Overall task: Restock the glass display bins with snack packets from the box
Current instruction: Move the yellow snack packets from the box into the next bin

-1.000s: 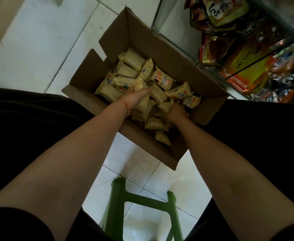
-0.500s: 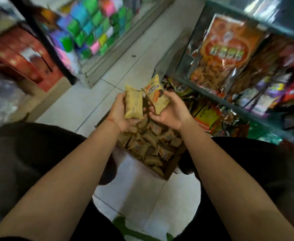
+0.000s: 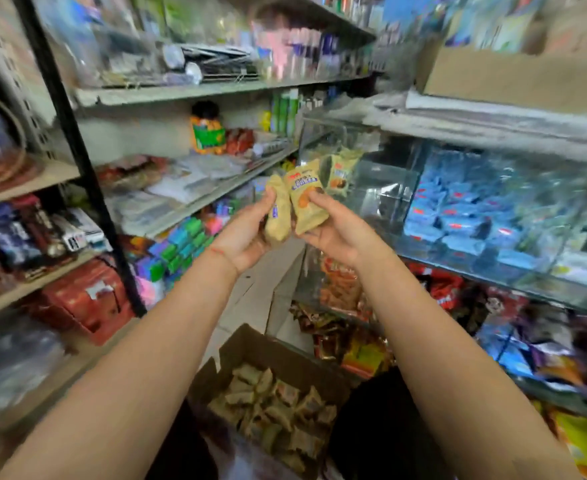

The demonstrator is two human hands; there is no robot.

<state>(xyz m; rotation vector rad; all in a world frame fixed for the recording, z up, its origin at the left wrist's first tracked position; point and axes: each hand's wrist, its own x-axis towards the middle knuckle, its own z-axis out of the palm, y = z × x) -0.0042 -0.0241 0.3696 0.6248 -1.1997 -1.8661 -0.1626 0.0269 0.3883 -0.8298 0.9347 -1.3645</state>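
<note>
Both hands were raised in front of the shelves, each gripping a yellow snack packet. The left hand (image 3: 247,233) held a packet (image 3: 278,211) upright, thumb on its near side and fingers curled behind it. The right hand (image 3: 337,232) pinched a second packet (image 3: 306,199), printed side toward the camera, with the thumb across its lower front. The two packets touched along their inner edges. Just beyond them, a third packet (image 3: 342,171) of the same kind showed at the near end of the glass bin (image 3: 385,188), though whether it lay inside or against the glass could not be told. Further right, the glass case held blue packets (image 3: 458,209). Below the arms, the open cardboard box (image 3: 271,386) sat on the floor, with many more packets heaped inside. A thin red band (image 3: 221,252) circled the left wrist.
</note>
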